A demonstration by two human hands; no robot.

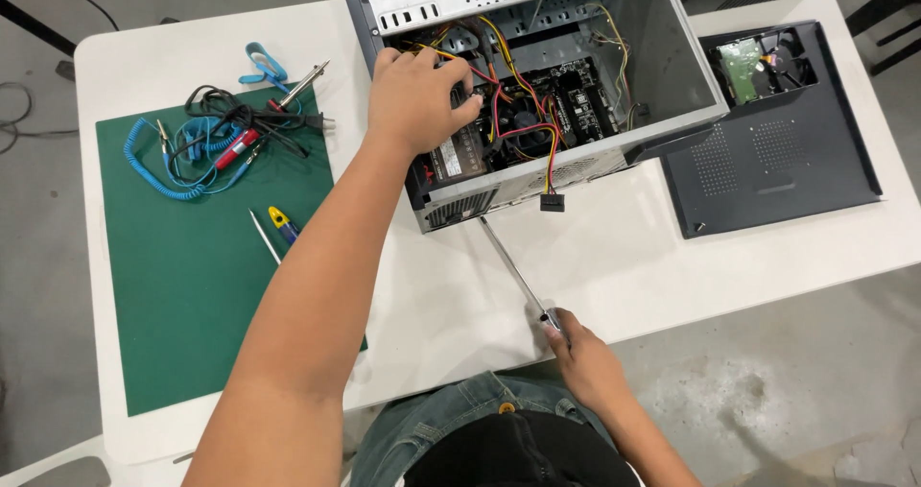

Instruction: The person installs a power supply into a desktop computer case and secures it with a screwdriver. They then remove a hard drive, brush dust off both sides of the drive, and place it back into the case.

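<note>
While reaching into the open computer case (537, 74), left hand (414, 98) resting on the power supply (459, 151) at the case's near left corner, fingers (462, 111) curled over its top among red and yellow wires (523, 113). Right hand (585, 357) closed around the handle of a long screwdriver (513, 271), tip meeting the case's near wall. Left of the case, a green mat (192, 285); right of it, a removed side panel (777, 161).

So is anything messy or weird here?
A bit. A black plug on red and yellow wires dangles over the open computer case edge. Its side panel lies off beside it. Cables sit tangled on the green mat.
</note>
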